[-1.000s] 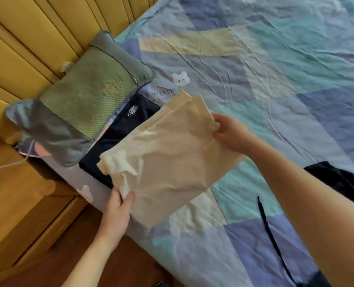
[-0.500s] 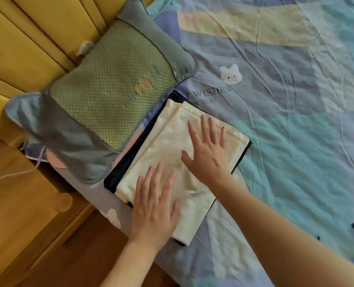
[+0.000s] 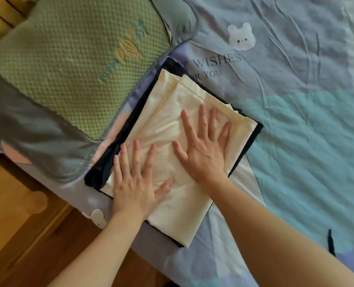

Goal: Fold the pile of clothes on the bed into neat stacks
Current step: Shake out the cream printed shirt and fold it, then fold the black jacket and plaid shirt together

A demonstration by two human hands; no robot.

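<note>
**Both palms flat on the cream garment**

On the left lies the green pillow [image 3: 72, 65], its edge just beside the stack. Next my left hand [image 3: 134, 183], fingers straight and spread apart, is pressing the near-left part of the folded cream garment [image 3: 172, 125]. This garment sits on top of a folded dark garment [image 3: 98, 175], w/ dark edges showing around it, near the bed's edge on the patchwork bedsheet [image 3: 296, 141]. My right hand [image 3: 205, 152] is flat too, fingers apart, on the garment's middle. A bear print [image 3: 241, 37] is farther right.
</note>
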